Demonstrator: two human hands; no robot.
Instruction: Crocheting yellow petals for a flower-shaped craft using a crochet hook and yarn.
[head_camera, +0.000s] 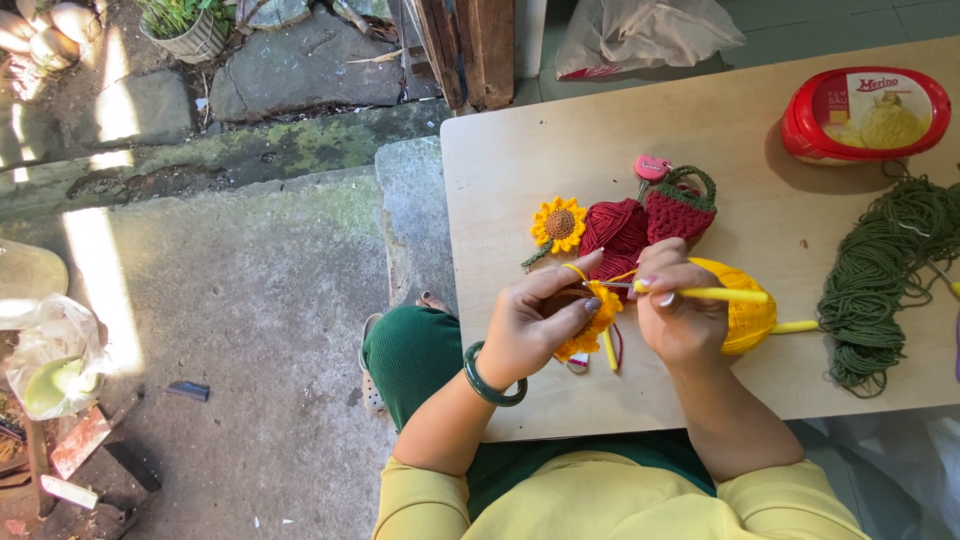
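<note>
Left hand (535, 325) fingers pinching half-hidden crochet flower (590, 325), right hand (680, 310) fingers gripping yellow hook (715, 295), tip obscured

The right hand (682, 318) covers part of the yellow yarn ball (745, 305), and the left hand (540, 325) hides most of the half-made crochet sunflower (590, 330). The hook's tip is too small to make out. The green yarn (885, 275) runs off the right edge.

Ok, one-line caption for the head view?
Left hand holds yellow crocheted sunflower; right hand works yellow crochet hook over wooden board.
</note>
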